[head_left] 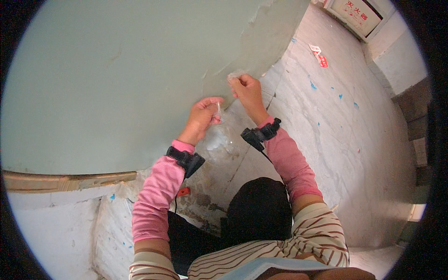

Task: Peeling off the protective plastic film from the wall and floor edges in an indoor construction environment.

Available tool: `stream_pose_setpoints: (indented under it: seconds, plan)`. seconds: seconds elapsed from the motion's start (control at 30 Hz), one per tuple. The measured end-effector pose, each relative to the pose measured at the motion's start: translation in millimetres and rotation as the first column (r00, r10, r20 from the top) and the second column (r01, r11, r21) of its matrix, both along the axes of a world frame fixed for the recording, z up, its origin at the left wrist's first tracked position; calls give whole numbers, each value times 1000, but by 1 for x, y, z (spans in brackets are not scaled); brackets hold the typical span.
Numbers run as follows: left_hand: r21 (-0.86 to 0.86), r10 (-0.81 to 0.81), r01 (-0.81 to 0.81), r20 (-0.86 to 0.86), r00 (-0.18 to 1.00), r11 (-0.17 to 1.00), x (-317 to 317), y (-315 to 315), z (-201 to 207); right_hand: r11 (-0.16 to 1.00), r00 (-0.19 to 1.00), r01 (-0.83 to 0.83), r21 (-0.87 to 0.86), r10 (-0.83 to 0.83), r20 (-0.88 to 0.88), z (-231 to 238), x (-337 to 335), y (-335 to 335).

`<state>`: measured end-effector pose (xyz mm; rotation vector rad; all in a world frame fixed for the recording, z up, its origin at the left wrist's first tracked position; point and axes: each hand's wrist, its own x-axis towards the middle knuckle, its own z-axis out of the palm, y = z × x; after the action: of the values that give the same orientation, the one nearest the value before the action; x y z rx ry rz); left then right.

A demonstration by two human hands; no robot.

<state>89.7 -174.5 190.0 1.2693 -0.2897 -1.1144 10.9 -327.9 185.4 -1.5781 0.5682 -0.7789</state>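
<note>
A large grey-green panel fills the upper left, its right edge slanting down towards my hands. At its lower right corner, my left hand is closed in a pinch on clear plastic film. More of the clear, shiny sheet seems to hang below those fingers. A little higher and to the right, the fingers of my right hand are pressed together on a crumpled bit of clear film. Whether both bits belong to one sheet, I cannot tell. Wrinkles run along the panel's surface near its right edge.
Pale marble-look flooring with blue scraps lies to the right. A red and white label is on it. A white box stands at the top right. A small red object lies near my left forearm. Wooden edging runs below the panel.
</note>
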Motion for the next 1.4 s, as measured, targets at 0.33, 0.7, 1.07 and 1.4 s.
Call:
stream_pose_setpoints:
  seconds: [0.33,0.7,1.07,1.4]
  plan:
    - [24,13,-14,46,999,1000,-6,2,-11,969,998,-54,242,50,23,29,34,14]
    - [44,29,-31,36,999,999,-10,7,-3,995,997,36,95,-41,58,-15,7,20]
    - [58,22,-23,21,1000,998,-13,12,-8,947,997,-44,-319,60,40,-3,1,21]
    - [-150,104,-125,-138,985,981,-4,20,3,660,994,-96,-745,25,-106,7,-4,53]
